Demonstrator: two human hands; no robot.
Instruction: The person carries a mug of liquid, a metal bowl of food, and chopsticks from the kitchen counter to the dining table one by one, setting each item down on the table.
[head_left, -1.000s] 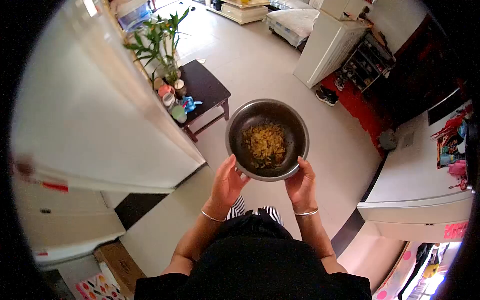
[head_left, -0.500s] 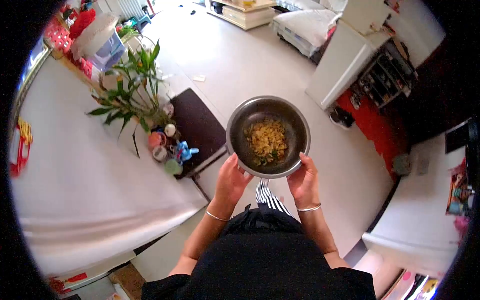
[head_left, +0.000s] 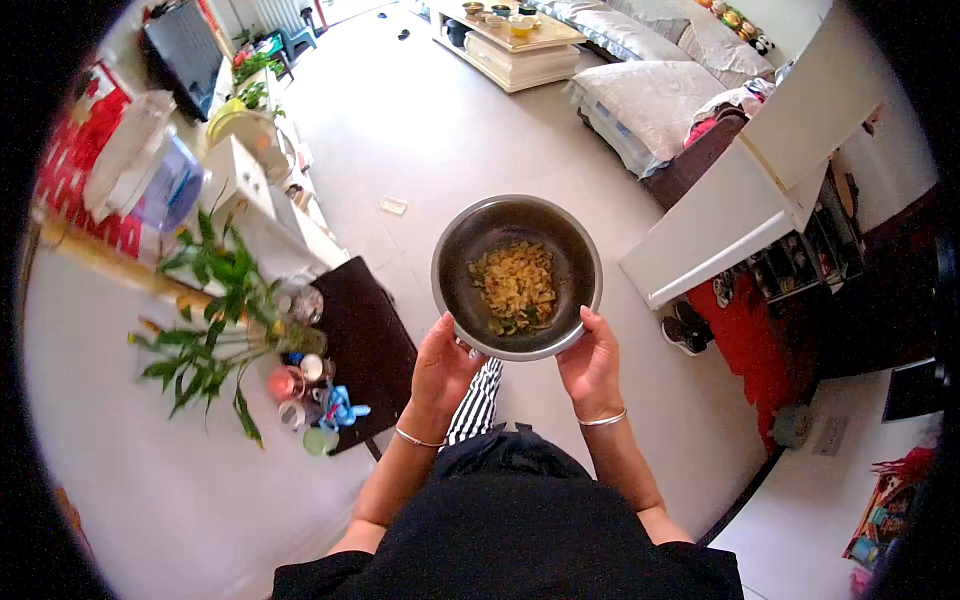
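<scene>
A round metal bowl (head_left: 452,235) is held out in front of my body, over the floor. Chopped yellowish food (head_left: 517,285) with some green bits lies in its bottom. My left hand (head_left: 445,365) grips the bowl's near left side, thumb up by the rim. On the near right side, my right hand (head_left: 592,365) holds it the same way. The fingers of both hands are mostly hidden under the bowl.
A dark table (head_left: 365,340) with a leafy plant (head_left: 225,330) and small jars stands at left. Ahead are a low coffee table (head_left: 510,45) with bowls and a sofa (head_left: 650,105). At right, a white cabinet (head_left: 715,225), shoes (head_left: 686,328) and a red mat (head_left: 750,350).
The view has moved forward through the room; the dark table and plant now sit lower and further left. More of the coffee table and sofa shows. Both hands still hold the bowl.
</scene>
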